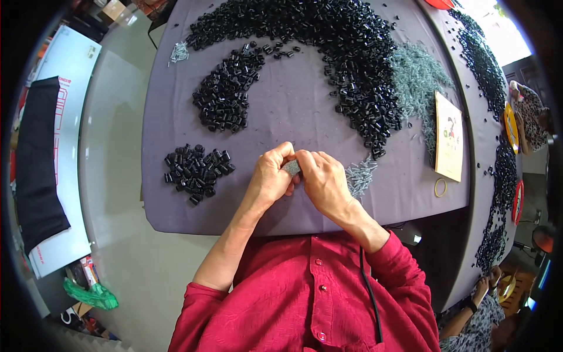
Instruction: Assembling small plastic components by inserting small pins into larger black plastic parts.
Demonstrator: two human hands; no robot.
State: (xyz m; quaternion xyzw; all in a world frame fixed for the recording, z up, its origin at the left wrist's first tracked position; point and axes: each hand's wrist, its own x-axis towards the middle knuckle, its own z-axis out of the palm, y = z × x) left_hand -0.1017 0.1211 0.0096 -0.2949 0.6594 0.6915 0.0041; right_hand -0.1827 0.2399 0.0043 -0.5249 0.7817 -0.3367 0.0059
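Observation:
My hands meet over the near part of the cloth-covered table. My left hand (274, 176) is closed around a small grey speckled piece (291, 168), part of which shows between the hands. The fingers of my right hand (324, 179) are curled against its right side; whatever they pinch is hidden under the knuckles. Just beside my right hand lies a small heap of pale grey-green pins (361, 176). A pile of short black plastic cylinders (197, 171) sits to the left of my left hand. Another pile of black cylinders (227, 91) lies beyond it.
A large curved heap of black cylinders (358, 76) spans the far side, beside many pale pins (419, 73). On the right are a cream booklet (449, 138) and a yellow ring (440, 187). Co-workers sit along another table (469, 234). A white box (64, 129) stands left.

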